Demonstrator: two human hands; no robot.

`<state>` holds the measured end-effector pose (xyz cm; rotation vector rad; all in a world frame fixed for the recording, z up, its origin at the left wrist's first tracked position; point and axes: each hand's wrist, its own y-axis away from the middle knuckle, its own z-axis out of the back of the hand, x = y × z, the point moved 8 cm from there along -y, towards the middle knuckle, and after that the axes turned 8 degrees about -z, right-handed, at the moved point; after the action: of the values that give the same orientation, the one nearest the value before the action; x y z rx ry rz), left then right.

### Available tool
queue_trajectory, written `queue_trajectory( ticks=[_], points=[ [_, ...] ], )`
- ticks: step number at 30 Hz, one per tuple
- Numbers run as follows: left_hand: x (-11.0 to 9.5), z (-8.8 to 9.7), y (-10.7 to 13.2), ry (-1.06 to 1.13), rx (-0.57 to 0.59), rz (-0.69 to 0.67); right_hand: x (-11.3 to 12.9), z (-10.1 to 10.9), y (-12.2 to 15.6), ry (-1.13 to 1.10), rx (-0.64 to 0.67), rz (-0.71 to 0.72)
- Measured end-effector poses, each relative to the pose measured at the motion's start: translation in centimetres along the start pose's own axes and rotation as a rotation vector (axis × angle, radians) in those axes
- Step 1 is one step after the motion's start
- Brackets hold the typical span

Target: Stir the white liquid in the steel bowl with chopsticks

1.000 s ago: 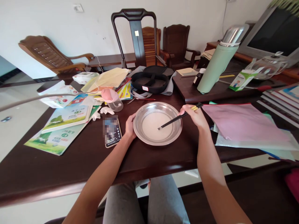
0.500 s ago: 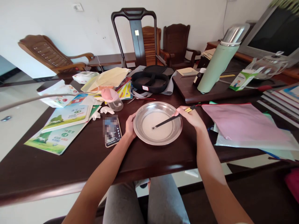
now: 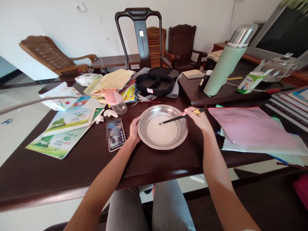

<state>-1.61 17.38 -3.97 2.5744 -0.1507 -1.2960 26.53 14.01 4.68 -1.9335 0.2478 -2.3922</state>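
A round metal bowl (image 3: 180, 138) with a wide rim stands on the dark table in front of me. Whitish liquid (image 3: 161, 131) covers its bottom. My left hand (image 3: 134, 130) grips the bowl's left rim, thumb on top and the other fingers partly hidden beneath. In my right hand (image 3: 196, 118) are black chopsticks (image 3: 174, 119) with yellow bands near the upper end. They slant down to the left, their tips in the liquid near the middle of the bowl. Left of the bowl lies a phone (image 3: 115, 136) with its screen lit.
A pink-lidded clear cup (image 3: 116, 102), tissues (image 3: 110, 113) and workbooks (image 3: 61, 131) lie on the left. Behind the bowl is an open black case (image 3: 155, 84). A green thermos (image 3: 223, 65) stands on a raised board at right, above a pink zip pouch (image 3: 252, 125).
The chopstick tips have moved slightly away from me within the bowl, and my right hand has shifted a little to the right. My left hand stays on the rim.
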Motion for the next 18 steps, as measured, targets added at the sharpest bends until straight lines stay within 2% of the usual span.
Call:
queue_trajectory(
  ticks=[3,7,9,13,15,18],
  points=[
    [0.1,0.0,0.0,-0.001,0.008,0.008,-0.2,0.9,0.1,-0.049,-0.074,-0.02],
    [0.0,0.1,-0.1,-0.005,-0.003,-0.009,-0.3,-0.8,0.2,-0.014,0.094,-0.061],
    [0.0,0.1,-0.1,-0.003,-0.009,-0.016,-0.2,-1.2,0.2,0.011,0.121,-0.044],
    [0.0,0.2,-0.1,0.006,-0.017,-0.013,-0.1,0.7,0.1,-0.027,-0.05,-0.007],
    [0.1,0.3,-0.1,0.001,-0.021,-0.001,-0.2,1.2,0.1,-0.057,-0.087,-0.025],
    [0.2,0.4,-0.1,-0.005,-0.034,0.015,-0.2,-0.1,0.2,-0.038,0.026,-0.058]
  ],
)
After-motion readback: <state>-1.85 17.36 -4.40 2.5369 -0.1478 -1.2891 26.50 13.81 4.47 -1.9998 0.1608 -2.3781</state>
